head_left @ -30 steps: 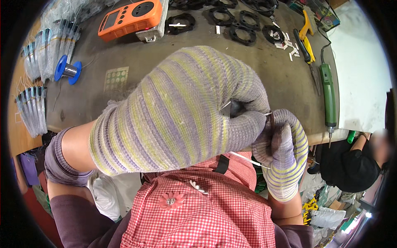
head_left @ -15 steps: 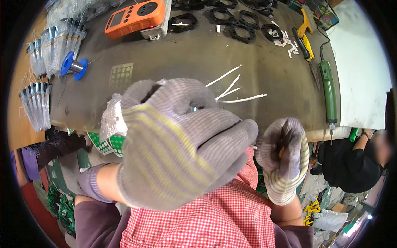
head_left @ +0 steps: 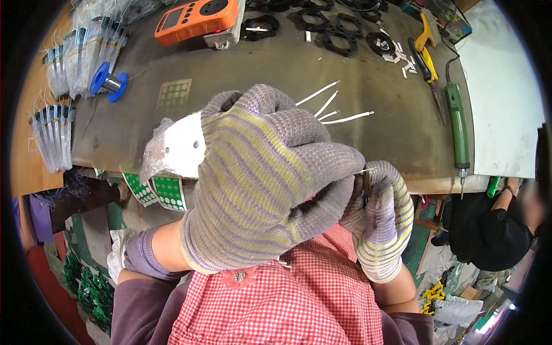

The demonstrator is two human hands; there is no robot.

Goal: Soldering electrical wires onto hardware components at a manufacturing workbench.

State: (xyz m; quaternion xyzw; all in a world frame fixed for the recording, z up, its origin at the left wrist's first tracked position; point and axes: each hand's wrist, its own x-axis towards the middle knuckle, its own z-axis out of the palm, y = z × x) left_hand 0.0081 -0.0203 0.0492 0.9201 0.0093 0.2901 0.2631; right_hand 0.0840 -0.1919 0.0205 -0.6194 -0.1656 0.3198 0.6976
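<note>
In the middle, my gloved left hand (head_left: 259, 178) is closed around a white part in clear plastic (head_left: 183, 144), which sticks out on the hand's left side with two small dark dots on its face. Several white wires (head_left: 348, 118) with bare tips fan out beyond the fingers to the upper right. My gloved right hand (head_left: 382, 221) is closed around a small dark tool (head_left: 366, 188), whose kind I cannot make out. A thin wire end (head_left: 367, 170) shows at the left fingertips, right at this tool. The gloves hide most of what lies in both palms.
An orange meter (head_left: 195, 22) lies at the back, beside black rings (head_left: 339, 43). A solder spool (head_left: 109, 83) and bagged parts (head_left: 52, 135) are left. Yellow-handled pliers (head_left: 426, 57) and a green electric screwdriver (head_left: 457, 126) lie right. Another person (head_left: 489, 230) is at far right.
My left hand has turned and moved slightly right, baring more of the white part. My right hand has come up against the left fingertips, and the dark tool now shows in it.
</note>
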